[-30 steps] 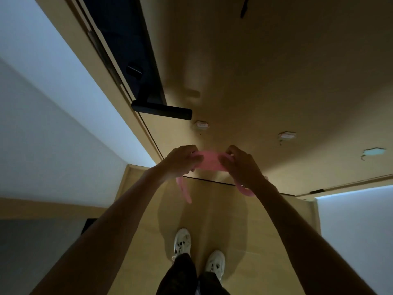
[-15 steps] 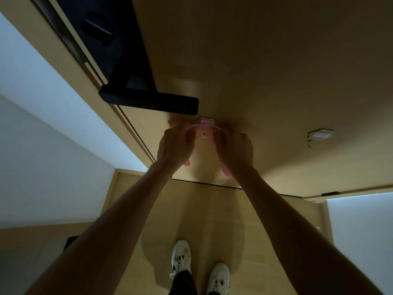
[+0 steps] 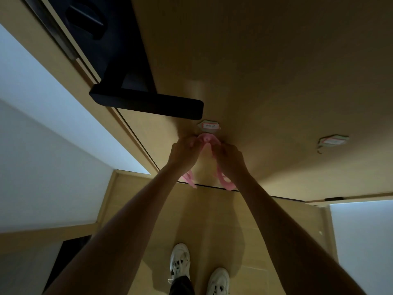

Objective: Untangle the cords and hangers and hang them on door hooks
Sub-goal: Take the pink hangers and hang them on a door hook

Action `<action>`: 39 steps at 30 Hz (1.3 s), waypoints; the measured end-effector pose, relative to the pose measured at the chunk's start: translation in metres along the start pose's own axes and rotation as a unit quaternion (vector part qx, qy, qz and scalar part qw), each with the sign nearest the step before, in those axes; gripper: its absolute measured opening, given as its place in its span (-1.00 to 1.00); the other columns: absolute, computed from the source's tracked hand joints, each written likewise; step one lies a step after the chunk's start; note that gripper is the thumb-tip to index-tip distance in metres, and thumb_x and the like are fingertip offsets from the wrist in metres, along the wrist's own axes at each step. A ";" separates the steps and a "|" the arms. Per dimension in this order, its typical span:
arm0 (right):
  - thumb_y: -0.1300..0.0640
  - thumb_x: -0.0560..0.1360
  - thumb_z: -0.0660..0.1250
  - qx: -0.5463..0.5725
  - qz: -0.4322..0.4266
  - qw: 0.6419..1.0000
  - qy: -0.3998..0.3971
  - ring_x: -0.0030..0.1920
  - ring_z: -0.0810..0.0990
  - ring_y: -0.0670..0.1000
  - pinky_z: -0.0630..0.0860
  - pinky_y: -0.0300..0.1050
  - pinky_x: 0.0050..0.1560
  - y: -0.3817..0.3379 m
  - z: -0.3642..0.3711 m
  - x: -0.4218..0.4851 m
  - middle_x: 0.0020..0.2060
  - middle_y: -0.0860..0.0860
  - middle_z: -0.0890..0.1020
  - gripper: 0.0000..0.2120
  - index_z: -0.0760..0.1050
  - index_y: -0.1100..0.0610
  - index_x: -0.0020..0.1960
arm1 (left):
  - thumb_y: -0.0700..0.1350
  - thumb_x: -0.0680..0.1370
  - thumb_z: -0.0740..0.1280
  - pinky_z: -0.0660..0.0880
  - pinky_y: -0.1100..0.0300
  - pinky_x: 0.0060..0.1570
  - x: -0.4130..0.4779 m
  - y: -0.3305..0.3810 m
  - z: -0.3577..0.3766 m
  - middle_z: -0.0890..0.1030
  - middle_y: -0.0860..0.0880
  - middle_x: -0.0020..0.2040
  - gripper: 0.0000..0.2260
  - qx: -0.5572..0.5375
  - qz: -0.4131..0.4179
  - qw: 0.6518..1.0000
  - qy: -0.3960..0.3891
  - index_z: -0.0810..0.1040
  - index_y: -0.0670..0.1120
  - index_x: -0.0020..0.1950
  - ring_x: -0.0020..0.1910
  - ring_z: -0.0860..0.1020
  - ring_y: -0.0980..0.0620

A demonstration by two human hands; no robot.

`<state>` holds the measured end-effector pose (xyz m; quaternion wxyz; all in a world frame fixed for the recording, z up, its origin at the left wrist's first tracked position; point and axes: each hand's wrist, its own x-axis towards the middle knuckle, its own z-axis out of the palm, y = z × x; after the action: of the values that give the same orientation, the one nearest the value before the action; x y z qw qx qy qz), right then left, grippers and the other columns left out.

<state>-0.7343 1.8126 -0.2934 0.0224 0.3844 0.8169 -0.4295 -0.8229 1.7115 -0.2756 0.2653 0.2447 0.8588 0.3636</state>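
Note:
A pink hanger (image 3: 205, 139) is pressed against the wooden door (image 3: 265, 71), its top right under a small labelled door hook (image 3: 209, 126). My left hand (image 3: 183, 151) grips the hanger's left arm and my right hand (image 3: 229, 159) grips its right arm. The hanger's two pink ends (image 3: 225, 184) stick out below my wrists. Whether the hanger's top is caught on the hook is hidden by my fingers. A second labelled hook (image 3: 331, 141) sits on the door further right with nothing on it.
A black door handle (image 3: 148, 104) juts out just up and left of the hook, under a black lock plate (image 3: 89, 20). The door frame and a white wall (image 3: 42, 124) lie to the left. My white shoes (image 3: 179, 260) stand on the wooden floor below.
Both hands have carried the pink hanger up from waist height to the left door hook and now hold it against the door just beneath the hook. The camera has tilted toward the door.

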 end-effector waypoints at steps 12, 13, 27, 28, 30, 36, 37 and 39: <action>0.12 0.41 0.45 0.154 -0.062 0.985 0.038 -0.17 0.56 -0.10 0.51 -0.25 -0.25 0.022 0.011 -0.031 -0.06 -0.13 0.51 -0.42 0.22 0.05 0.31 | -0.04 0.56 0.21 0.36 0.30 -0.41 -0.009 0.000 0.005 0.41 -0.03 -0.36 -0.80 -0.293 -0.116 0.945 -0.088 0.41 -0.08 -0.23 -0.38 0.38 0.06; 0.08 0.35 0.50 0.128 -0.093 0.986 0.046 -0.12 0.56 -0.12 0.52 -0.28 -0.20 0.024 0.010 -0.033 0.04 -0.11 0.51 -0.30 0.20 0.01 0.36 | -0.01 0.54 0.23 0.35 0.26 -0.37 -0.010 -0.001 0.005 0.42 -0.02 -0.35 -0.83 -0.284 -0.101 0.950 -0.085 0.41 -0.06 -0.21 -0.38 0.39 0.06; 0.06 0.46 0.07 -0.205 -0.188 0.934 0.222 -0.27 0.51 0.19 0.50 0.03 -0.31 0.021 0.025 -0.031 -0.18 0.16 0.52 -0.62 0.46 0.11 0.20 | -0.23 0.54 0.17 0.33 0.20 -0.29 -0.020 -0.006 0.011 0.51 -0.06 0.02 -0.67 0.020 0.012 0.997 -0.069 0.32 -0.09 0.31 -0.21 0.47 0.03; 0.08 0.45 0.08 -0.208 -0.195 0.929 0.236 -0.26 0.51 0.18 0.50 0.02 -0.31 0.021 0.026 -0.029 -0.17 0.16 0.53 -0.62 0.50 0.12 0.17 | -0.23 0.56 0.14 0.30 0.19 -0.32 -0.019 -0.007 0.013 0.51 -0.09 -0.01 -0.71 0.036 0.029 0.998 -0.051 0.31 -0.12 0.29 -0.25 0.45 0.00; 0.12 0.42 0.09 -0.232 -0.205 0.915 0.260 -0.22 0.53 0.19 0.49 0.01 -0.25 0.019 0.025 -0.026 -0.14 0.15 0.56 -0.62 0.55 0.13 0.13 | -0.21 0.59 0.13 0.28 0.21 -0.32 -0.018 -0.010 0.016 0.50 -0.10 -0.05 -0.76 0.057 0.051 0.997 -0.032 0.29 -0.18 0.25 -0.25 0.43 -0.03; 0.35 0.31 0.27 -0.183 -0.223 0.927 0.238 -0.35 0.58 0.15 0.52 -0.08 -0.26 0.013 0.026 -0.029 -0.33 0.09 0.61 -0.60 0.39 0.22 0.14 | -0.24 0.58 0.11 0.28 0.24 -0.44 -0.017 -0.012 0.017 0.48 -0.06 -0.19 -0.82 0.046 0.042 0.998 -0.033 0.33 -0.20 0.18 -0.32 0.44 -0.05; 0.37 0.33 0.28 -0.153 -0.213 0.938 0.224 -0.35 0.60 0.16 0.51 -0.09 -0.30 0.011 0.024 -0.030 -0.28 0.10 0.62 -0.58 0.37 0.20 0.17 | -0.24 0.58 0.11 0.31 0.22 -0.42 -0.016 -0.012 0.016 0.48 -0.06 -0.21 -0.83 0.042 0.033 0.998 -0.037 0.34 -0.20 0.16 -0.31 0.45 -0.06; 0.38 0.38 0.27 -0.105 -0.198 0.952 0.209 -0.29 0.63 0.17 0.48 -0.12 -0.35 0.008 0.021 -0.033 -0.09 0.10 0.63 -0.57 0.35 0.09 0.20 | -0.22 0.58 0.12 0.38 0.12 -0.26 -0.015 -0.013 0.014 0.51 -0.12 -0.15 -0.83 0.056 0.030 0.997 -0.044 0.37 -0.20 0.15 -0.19 0.49 -0.10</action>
<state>-0.7122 1.7799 -0.2998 -0.1940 0.2917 0.9035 -0.2468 -0.8058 1.7009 -0.2899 0.2780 0.3004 0.8577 0.3110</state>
